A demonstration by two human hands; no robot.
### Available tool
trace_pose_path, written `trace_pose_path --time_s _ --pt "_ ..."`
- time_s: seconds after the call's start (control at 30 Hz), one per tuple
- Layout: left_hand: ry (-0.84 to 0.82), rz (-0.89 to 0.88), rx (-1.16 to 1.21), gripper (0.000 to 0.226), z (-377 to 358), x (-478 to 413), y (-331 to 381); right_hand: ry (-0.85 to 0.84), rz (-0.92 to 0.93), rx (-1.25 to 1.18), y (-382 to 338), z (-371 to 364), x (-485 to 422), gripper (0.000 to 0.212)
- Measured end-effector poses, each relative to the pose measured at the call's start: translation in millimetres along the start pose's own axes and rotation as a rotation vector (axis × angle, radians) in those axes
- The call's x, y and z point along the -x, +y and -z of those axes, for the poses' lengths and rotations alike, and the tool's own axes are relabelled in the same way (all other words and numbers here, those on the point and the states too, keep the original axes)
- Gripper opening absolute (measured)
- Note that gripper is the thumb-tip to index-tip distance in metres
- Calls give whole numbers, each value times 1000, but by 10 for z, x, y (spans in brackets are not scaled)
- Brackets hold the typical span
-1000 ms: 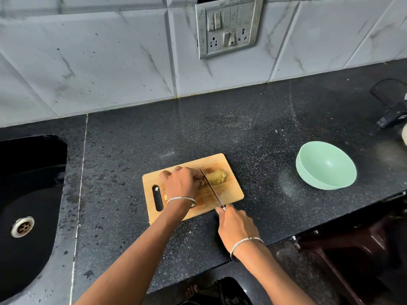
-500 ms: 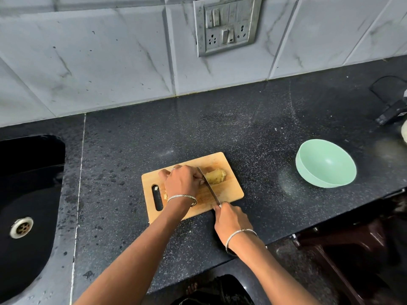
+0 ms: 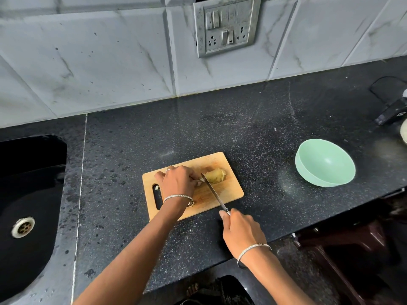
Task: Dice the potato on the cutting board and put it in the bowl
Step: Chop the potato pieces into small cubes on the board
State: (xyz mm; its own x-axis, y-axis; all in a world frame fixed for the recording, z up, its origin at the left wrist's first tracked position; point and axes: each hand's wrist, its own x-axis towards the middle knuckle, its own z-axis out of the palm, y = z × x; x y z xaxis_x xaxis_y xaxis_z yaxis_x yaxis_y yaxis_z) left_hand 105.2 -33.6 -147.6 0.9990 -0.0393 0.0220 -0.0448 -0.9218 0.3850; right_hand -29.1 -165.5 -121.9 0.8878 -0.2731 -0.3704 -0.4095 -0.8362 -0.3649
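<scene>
Black sink (image 3: 33,183), wall socket panel (image 3: 226,25), perhaps a charger (image 3: 391,111)

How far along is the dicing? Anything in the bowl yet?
Early. Done: the potato sits on the cutting board. In hand: the left hand holds the potato while the right hand holds the knife across it. Left: most dicing and all transfer; the bowl is empty.

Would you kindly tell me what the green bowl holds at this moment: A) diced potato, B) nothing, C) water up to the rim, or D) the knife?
B: the bowl shows only its bare green inside, while the potato lies on the board with the knife set against it.
</scene>
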Motion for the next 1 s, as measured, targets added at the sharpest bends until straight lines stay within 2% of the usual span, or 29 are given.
trace_pose_path --time_s 0.2,0.77,1.0 --pt "19 -13 39 13 29 23 -32 -7 11 -48 -93 -25 -52 41" --pt "24 -81 -19 5 -72 -14 -99 -44 4 -119 -64 -58 -120 37" --pt "40 -86 -43 14 -83 43 -86 -37 15 -111 -40 -81 -146 37"
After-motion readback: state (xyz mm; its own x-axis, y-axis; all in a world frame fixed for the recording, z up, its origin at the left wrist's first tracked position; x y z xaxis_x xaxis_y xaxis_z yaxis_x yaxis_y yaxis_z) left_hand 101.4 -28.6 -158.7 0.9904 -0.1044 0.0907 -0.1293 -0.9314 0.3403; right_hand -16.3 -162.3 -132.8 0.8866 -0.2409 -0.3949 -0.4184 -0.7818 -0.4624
